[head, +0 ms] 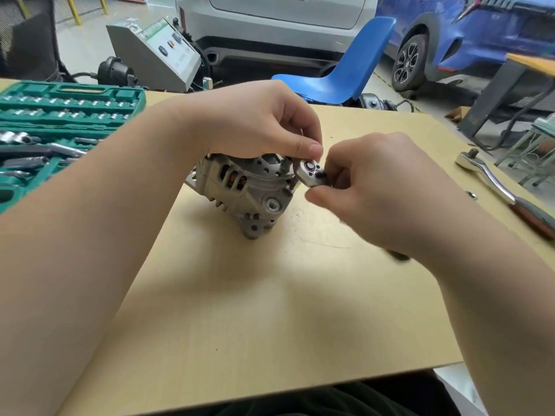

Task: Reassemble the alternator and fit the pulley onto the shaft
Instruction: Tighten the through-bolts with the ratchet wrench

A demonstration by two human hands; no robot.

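A grey alternator [243,187] stands on the wooden table [240,310], copper windings showing through its side slots. My left hand [264,124] rests over its top, thumb and fingers pinching at the head of a small ratchet wrench [310,173]. My right hand [375,187] grips that ratchet just behind the head, and its dark handle end pokes out under my wrist. The ratchet head sits over a bolt at the alternator's right rim. No pulley is visible.
A green socket set case [60,124] lies open at the left. A larger ratchet with a red-brown handle [504,190] lies at the right edge, a small nut [471,195] beside it. A blue chair [345,70], a grey console and parked cars stand beyond the table.
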